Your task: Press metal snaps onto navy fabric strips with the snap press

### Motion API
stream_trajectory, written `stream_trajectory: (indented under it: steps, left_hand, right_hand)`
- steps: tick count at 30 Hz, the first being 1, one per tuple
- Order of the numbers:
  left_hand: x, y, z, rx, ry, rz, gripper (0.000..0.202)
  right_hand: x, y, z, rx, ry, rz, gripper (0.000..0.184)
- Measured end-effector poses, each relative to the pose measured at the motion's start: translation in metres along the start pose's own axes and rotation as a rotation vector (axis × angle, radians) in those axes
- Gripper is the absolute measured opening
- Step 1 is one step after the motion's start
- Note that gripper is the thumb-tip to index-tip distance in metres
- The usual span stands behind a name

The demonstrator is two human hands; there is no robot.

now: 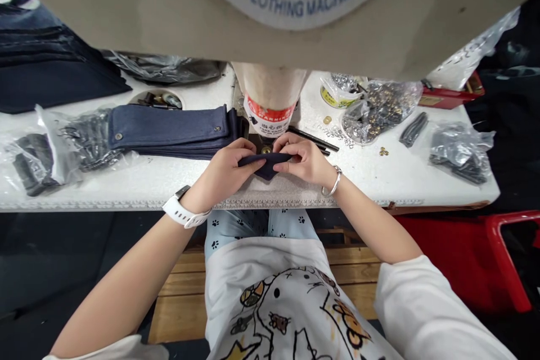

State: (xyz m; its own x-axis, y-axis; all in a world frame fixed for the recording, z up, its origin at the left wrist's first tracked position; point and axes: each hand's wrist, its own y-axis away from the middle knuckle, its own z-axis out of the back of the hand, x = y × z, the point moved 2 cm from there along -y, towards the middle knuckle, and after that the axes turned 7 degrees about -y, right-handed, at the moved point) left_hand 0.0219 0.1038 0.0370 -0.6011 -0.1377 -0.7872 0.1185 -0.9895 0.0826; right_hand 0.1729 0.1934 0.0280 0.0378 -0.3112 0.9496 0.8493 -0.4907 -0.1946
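Note:
Between my hands is a folded piece of dark navy fabric [266,170], right below the head of a press machine [270,93] with a warning label. My left hand [230,166] pinches the fabric's left end between thumb and fingers. At the other end, my right hand [306,160] grips it the same way. A small brass-coloured round part [266,150] shows just behind the fabric, under the machine head. To the left lies a stack of navy fabric flaps [169,125]; the top one carries metal snap buttons at its two ends.
Plastic bags of metal fittings [379,109] and a tub [340,93] stand at the back right. Loose rings [337,134] and black rods [314,139] lie beside the machine. Bagged dark parts [84,143] sit at left. The machine's body [147,17] overhangs the table.

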Motion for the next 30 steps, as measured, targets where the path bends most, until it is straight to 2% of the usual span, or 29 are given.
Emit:
stream_trajectory:
  steps: [6,13,20,25,30]
  left_hand:
    - [0.001,0.002,0.000,0.027,0.005,-0.045,0.025]
    - [0.007,0.001,0.003,-0.027,0.015,-0.134,0.020]
    - [0.007,-0.003,0.001,-0.069,-0.046,-0.105,0.021]
    - [0.005,-0.004,0.000,-0.091,-0.049,-0.090,0.019]
    - [0.002,-0.005,0.002,-0.075,-0.022,-0.025,0.019]
  right_hand:
    - [-0.004,0.001,-0.001,0.060,-0.060,0.041,0.014]
    - [0.000,-0.002,0.001,0.027,0.126,-0.040,0.013]
    - [-0.004,-0.008,0.001,-0.056,0.116,-0.043,0.009]
    - [-0.005,-0.009,0.001,-0.046,0.070,-0.054,0.010]
    - [-0.006,-0.010,0.002,-0.062,0.016,-0.164,0.016]
